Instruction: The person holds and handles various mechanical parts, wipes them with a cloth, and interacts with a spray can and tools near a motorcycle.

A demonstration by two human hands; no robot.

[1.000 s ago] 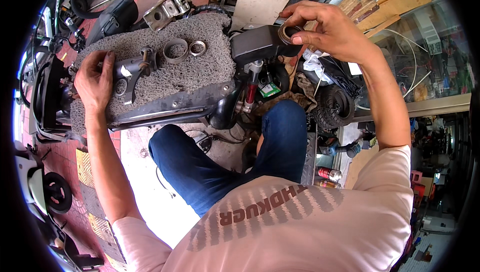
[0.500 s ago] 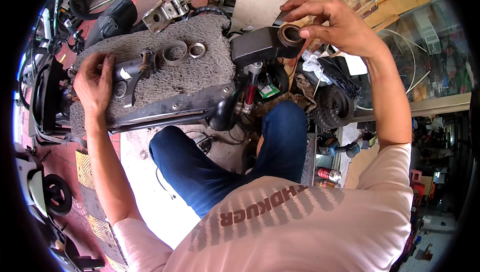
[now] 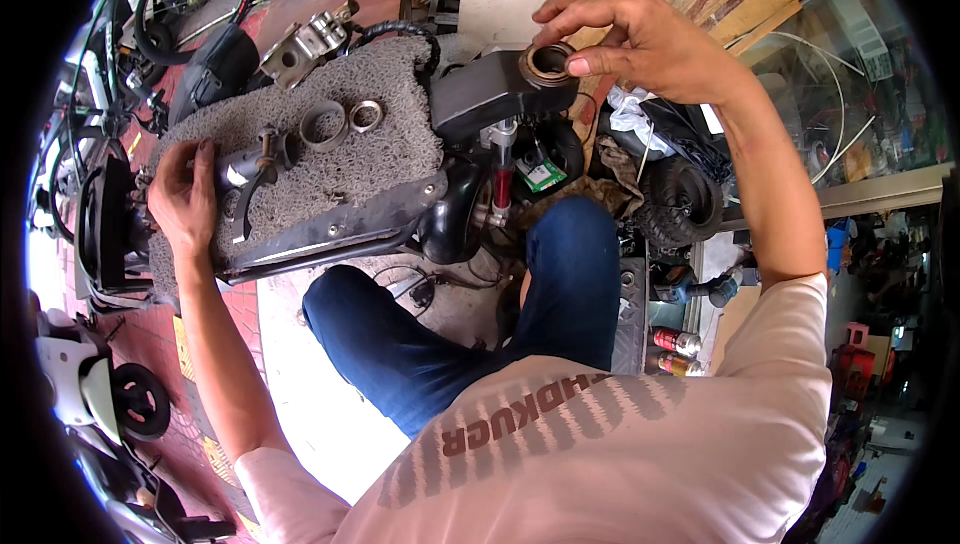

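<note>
My left hand (image 3: 187, 199) is closed around the left end of a grey metal tube (image 3: 238, 166), which lies on a rough grey mat (image 3: 385, 94). A clamp and a dark strap sit at the tube's other end. Two loose metal rings rest to its right, a wider grey ring (image 3: 324, 126) and a smaller shiny ring (image 3: 366, 116). My right hand (image 3: 650, 49) grips the rim of a brown bearing ring (image 3: 548, 64) with thumb and forefinger, its other fingers raised. That ring sits in the round end of a black arm-like part (image 3: 480, 94).
A metal bracket (image 3: 300, 54) lies beyond the mat. Below the black part stands a red shock absorber (image 3: 502, 179), near a small wheel (image 3: 682, 202). Wood pieces (image 3: 770, 4) lie at the far right, beside a glass case. Spray cans (image 3: 676, 341) stand right of my knee.
The view has shifted slightly, so the mat and black part appear further left. Both hands keep their holds, on the tube and on the bearing ring.
</note>
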